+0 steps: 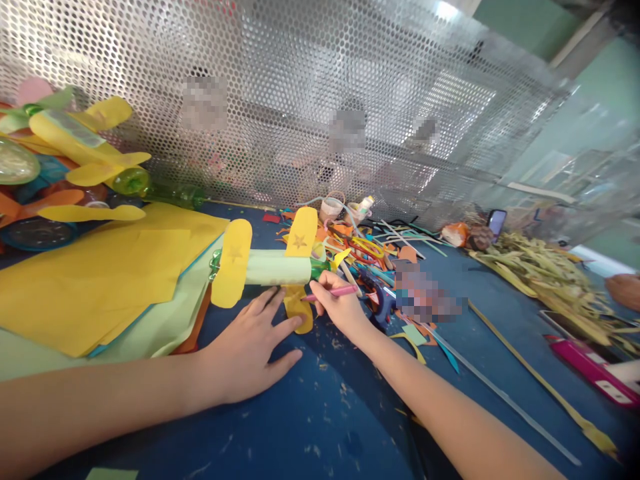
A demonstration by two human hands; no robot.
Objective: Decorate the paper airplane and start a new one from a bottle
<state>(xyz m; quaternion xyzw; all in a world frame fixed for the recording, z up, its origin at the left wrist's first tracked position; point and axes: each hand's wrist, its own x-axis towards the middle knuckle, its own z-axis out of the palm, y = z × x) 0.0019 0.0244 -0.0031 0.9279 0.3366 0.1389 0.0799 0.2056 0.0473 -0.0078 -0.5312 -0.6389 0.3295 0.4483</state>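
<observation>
A toy plane made from a green bottle wrapped in pale green paper [265, 267] lies on the blue table, with rounded yellow pieces attached. Brown stars mark the yellow tail piece [233, 267] and the upper yellow wing [301, 230]. My left hand [250, 347] rests palm down with fingers spread, its fingertips at the plane's lower edge and the lower yellow wing [299, 319]. In a pinch, my right hand [337, 307] holds a pink pen [345, 291], its tip over that lower wing. Fingers and pen partly hide the wing's drawing.
Yellow paper sheets [100, 287] are stacked at left, below several finished bottle planes [85, 147]. Paper scraps and scissors [367, 249] lie behind my right hand, near a dark blue tool [379, 300]. Further right are a long clear stick [510, 397], dried husks [560, 277] and a magenta case [595, 370].
</observation>
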